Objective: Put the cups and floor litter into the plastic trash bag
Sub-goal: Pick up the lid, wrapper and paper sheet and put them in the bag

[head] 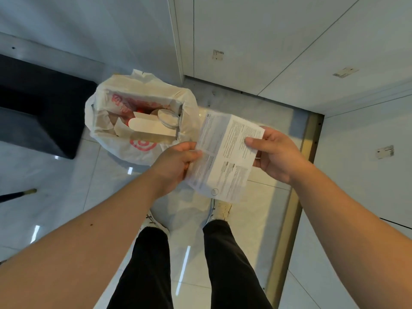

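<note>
A printed paper leaflet [225,156] is stretched flat between both my hands, above the floor in front of my feet. My left hand [176,162] pinches its left edge and my right hand [275,153] grips its upper right corner. Just left of the leaflet and beyond my left hand, a white plastic trash bag [107,139] with red print stands open on the tiled floor. Inside it I see a beige carton [151,129], a clear plastic cup lid [169,118] and crumpled brown paper. The rest of the bag's contents are hidden.
A dark block-shaped seat [40,108] stands left of the bag. White cabinet panels [278,41] with small labels rise behind and to the right. A brass floor strip [296,186] runs along the right. A thin dark leg [17,195] juts in at the far left.
</note>
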